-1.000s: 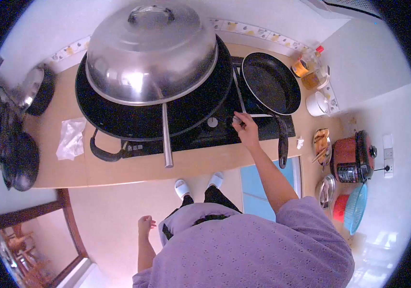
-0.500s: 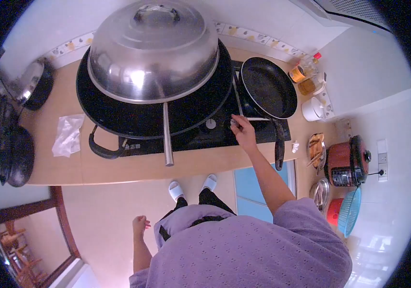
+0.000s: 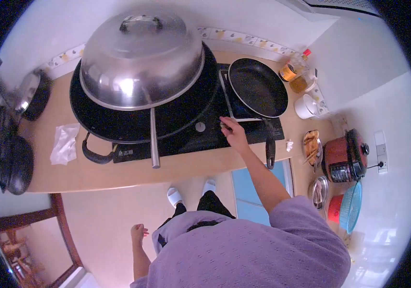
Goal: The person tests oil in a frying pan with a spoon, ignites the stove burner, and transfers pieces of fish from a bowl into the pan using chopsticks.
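My right hand (image 3: 235,134) reaches to the front of the black gas stove (image 3: 181,142). Its fingers are closed around the right-hand control knob (image 3: 223,126), which they mostly hide. The other stove knob (image 3: 200,126) shows just to the left. My left hand (image 3: 139,234) hangs low beside my body, holding nothing, its fingers loosely bent and a little apart. On the left burner a large black wok (image 3: 83,113) carries a domed steel lid (image 3: 138,72). A black frying pan (image 3: 258,89) rests over the right side, its handle (image 3: 270,151) toward me.
A steel handle (image 3: 154,144) juts from under the lid past the counter edge. A crumpled white tissue (image 3: 64,144) lies left of the wok. At right stand bottles (image 3: 301,81), a white container (image 3: 306,106), a plate of food (image 3: 312,148), a red electric cooker (image 3: 342,158) and a blue basket (image 3: 350,209).
The view has shifted slightly, so the stove and cookware appear further left. My right hand stays at the same knob, with its wrist slightly turned. My left hand still hangs down.
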Demonstrator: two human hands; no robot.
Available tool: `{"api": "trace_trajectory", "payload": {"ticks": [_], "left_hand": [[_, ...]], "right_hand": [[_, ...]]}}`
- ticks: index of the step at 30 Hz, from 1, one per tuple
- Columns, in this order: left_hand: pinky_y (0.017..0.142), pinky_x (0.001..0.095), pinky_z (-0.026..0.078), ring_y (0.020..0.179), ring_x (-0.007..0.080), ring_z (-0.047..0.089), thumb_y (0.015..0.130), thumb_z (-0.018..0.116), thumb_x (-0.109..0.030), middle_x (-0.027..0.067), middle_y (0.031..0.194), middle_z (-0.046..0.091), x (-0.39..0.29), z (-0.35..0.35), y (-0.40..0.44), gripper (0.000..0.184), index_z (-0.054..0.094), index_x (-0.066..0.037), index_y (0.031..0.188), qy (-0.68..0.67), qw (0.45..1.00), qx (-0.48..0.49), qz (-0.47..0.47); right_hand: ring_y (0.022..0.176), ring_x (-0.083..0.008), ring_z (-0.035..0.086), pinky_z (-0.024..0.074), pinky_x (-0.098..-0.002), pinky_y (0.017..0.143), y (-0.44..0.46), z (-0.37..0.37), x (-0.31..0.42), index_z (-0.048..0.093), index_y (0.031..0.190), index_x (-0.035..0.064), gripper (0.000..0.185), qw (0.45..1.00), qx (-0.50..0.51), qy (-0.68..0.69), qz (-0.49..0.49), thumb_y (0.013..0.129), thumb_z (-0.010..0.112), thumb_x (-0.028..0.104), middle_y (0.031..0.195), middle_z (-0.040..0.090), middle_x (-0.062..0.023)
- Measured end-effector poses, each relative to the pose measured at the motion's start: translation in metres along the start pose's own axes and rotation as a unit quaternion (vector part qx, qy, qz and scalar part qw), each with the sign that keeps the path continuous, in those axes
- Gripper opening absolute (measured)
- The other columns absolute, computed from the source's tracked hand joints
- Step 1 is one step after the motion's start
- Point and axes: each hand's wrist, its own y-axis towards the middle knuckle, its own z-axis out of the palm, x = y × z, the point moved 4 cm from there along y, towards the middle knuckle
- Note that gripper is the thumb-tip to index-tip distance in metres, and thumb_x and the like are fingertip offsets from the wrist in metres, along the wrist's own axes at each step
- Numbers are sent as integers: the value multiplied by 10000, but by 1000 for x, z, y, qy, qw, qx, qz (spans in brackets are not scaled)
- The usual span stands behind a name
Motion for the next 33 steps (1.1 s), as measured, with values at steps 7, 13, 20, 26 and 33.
{"api": "trace_trajectory", "payload": {"ticks": [7,13,20,26,33], "left_hand": [[431,286,479,504,201,604,851,543,-188,141,707,629,7,10,-19,265,548,30,1003,-33,999,-15,23],[411,287,474,507,206,612,849,544,-209,138,693,627,21,47,-40,281,544,35,988,-86,996,-25,12],[446,287,477,542,201,620,864,537,-186,124,714,628,-1,109,-66,255,543,30,999,-49,998,-24,8],[463,296,502,520,198,613,839,525,-156,122,702,625,-21,130,-66,245,546,25,1002,-45,998,23,23],[462,313,505,532,220,615,844,571,-187,139,717,626,-74,138,-49,272,541,27,1011,-46,998,23,48]], "right_hand": [[931,-191,577,461,-247,797,2,-3,-1,582,1127,45,326,1000,26,-5,-14,810,548,-20,1070,580,-101],[981,-257,582,485,-299,809,4,-13,11,566,1142,55,332,996,46,-55,-57,813,563,18,1122,569,-115],[858,-227,588,483,-287,721,-43,-54,-44,443,1265,38,408,995,4,25,-101,871,506,124,1189,534,-133],[786,-211,596,509,-308,661,-90,-121,30,470,1223,20,632,729,54,581,358,908,321,548,1037,594,-119],[547,-101,456,371,-252,455,-66,-140,87,510,900,97,260,652,57,653,380,876,571,349,699,487,11]]}}
